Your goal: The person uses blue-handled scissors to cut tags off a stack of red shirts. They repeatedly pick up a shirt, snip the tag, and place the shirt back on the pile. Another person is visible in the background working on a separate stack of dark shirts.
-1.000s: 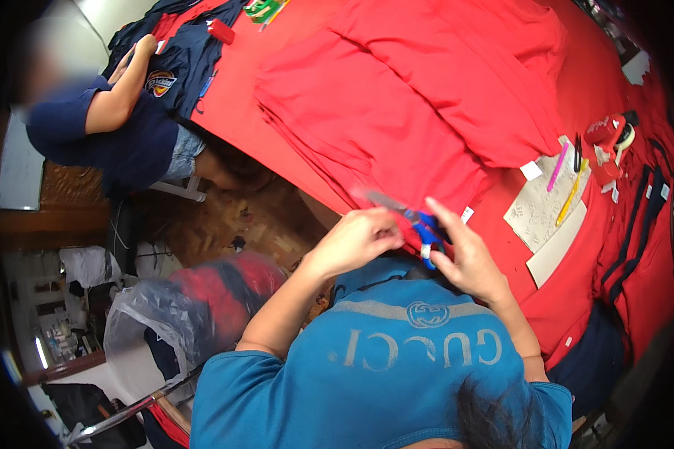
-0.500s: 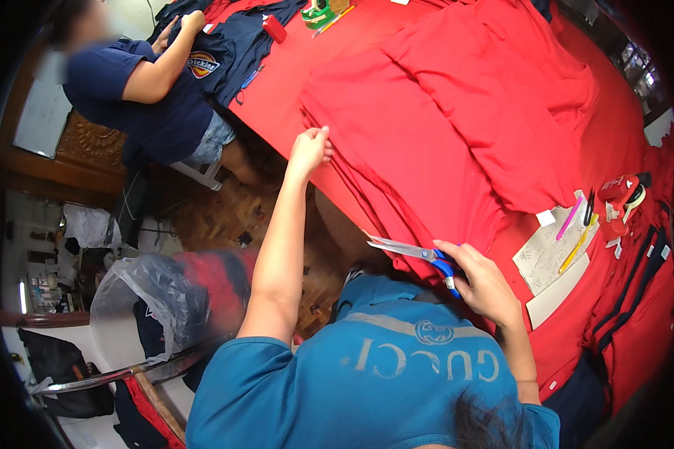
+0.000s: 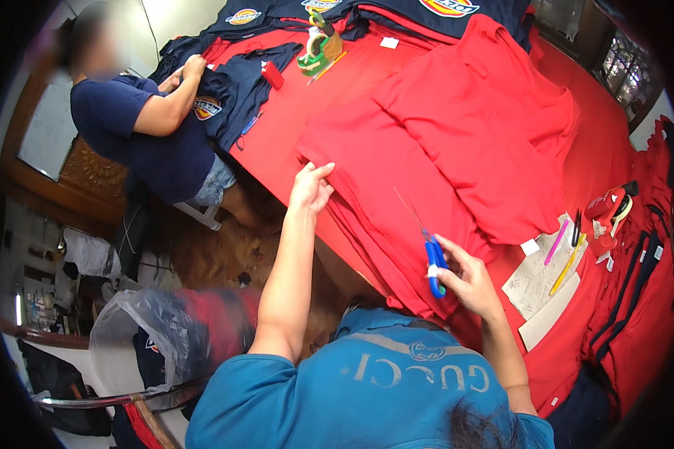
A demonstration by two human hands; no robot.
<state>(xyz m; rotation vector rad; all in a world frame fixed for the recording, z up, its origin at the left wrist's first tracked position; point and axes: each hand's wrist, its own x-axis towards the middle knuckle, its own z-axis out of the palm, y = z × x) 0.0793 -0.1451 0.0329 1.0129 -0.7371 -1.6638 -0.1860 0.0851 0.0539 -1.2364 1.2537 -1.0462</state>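
A large red garment (image 3: 404, 150) lies spread on the table before me, with folds and layered edges along its left side. At that left edge is my left hand (image 3: 312, 187), its fingers curled in and the index finger and thumb drawn together. Whether cloth or a thread is pinched there is too small to tell. My right hand (image 3: 468, 280) grips scissors with blue handles (image 3: 435, 268) above the garment's near part. Their thin blades point away from me and slightly left, seen nearly edge-on.
Right of the garment lie marked paper (image 3: 532, 278), a pink pen (image 3: 556, 243), a yellow pen (image 3: 568, 268) and a red tape dispenser (image 3: 605, 217). A green tape dispenser (image 3: 318, 56) stands farther back. A co-worker (image 3: 146, 127) handles dark garments at left. A clear plastic bag (image 3: 153, 322) holds clothes.
The scissors have swung from pointing left to pointing away from me, over the red garment. My left hand stays at the garment's left edge, its fingers slightly loosened. The view has tilted up a little.
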